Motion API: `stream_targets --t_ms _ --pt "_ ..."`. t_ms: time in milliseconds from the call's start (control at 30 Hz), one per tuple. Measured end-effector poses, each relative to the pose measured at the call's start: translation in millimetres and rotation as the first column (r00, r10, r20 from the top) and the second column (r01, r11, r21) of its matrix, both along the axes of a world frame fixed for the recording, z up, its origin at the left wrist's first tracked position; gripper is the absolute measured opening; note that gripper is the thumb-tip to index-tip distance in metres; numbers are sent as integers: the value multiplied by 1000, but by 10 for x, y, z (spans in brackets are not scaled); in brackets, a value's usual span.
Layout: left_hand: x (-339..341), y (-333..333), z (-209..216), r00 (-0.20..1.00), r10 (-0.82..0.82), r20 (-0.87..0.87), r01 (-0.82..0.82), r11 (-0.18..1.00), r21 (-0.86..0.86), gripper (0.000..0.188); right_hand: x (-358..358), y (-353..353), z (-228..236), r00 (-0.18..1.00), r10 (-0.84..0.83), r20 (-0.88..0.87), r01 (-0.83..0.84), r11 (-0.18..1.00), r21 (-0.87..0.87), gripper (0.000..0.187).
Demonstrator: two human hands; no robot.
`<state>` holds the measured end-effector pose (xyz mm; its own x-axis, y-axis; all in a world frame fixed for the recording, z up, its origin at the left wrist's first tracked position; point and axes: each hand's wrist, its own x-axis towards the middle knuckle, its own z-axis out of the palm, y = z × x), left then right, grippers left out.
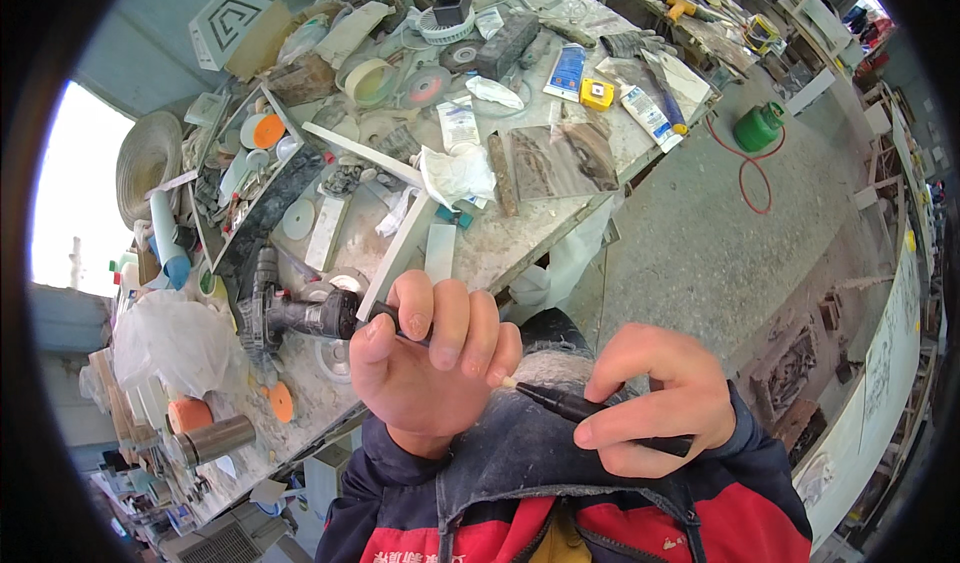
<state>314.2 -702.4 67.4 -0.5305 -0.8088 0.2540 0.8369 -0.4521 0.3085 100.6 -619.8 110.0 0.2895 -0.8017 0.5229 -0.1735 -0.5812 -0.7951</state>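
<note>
My right hand is closed around a black marker pen, which slants with its pale tip toward my left hand. That tip is right by the little finger of my left hand, and I cannot tell whether they touch. My left fingers are curled, palm up, around a short black piece that looks like the marker's cap; most of it is hidden by the fingers. Behind this hand a black power tool lies on the cluttered workbench. A pale stone strip ends beside my left fingertips.
Abrasive discs, tubes, a crumpled white cloth and a yellow box crowd the bench. A plastic bag and a metal cylinder are at the left. On the floor stands a green gas cylinder with a red hose.
</note>
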Motion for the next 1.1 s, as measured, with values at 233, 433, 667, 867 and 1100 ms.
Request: stream_targets --t_ms 233,433,667,867,1100 --pt "-14 31 1 1000 2 -7 -1 1000 9 26 -4 23 1 1000 -6 10 6 1000 -11 29" --pt "-28 46 -5 1000 0 -11 0 1000 0 26 17 38 0 998 -51 25 52 999 -15 31" --pt "-31 47 5 1000 0 -10 0 1000 3 26 18 49 20 998 -68 13 68 997 -25 30" --pt "-24 41 11 1000 7 -14 -6 1000 4 27 20 59 33 996 -75 49 76 997 -18 27" --pt "0 40 16 1000 23 -9 -23 1000 -2 27 82 33 27 990 -128 65 127 992 21 32"
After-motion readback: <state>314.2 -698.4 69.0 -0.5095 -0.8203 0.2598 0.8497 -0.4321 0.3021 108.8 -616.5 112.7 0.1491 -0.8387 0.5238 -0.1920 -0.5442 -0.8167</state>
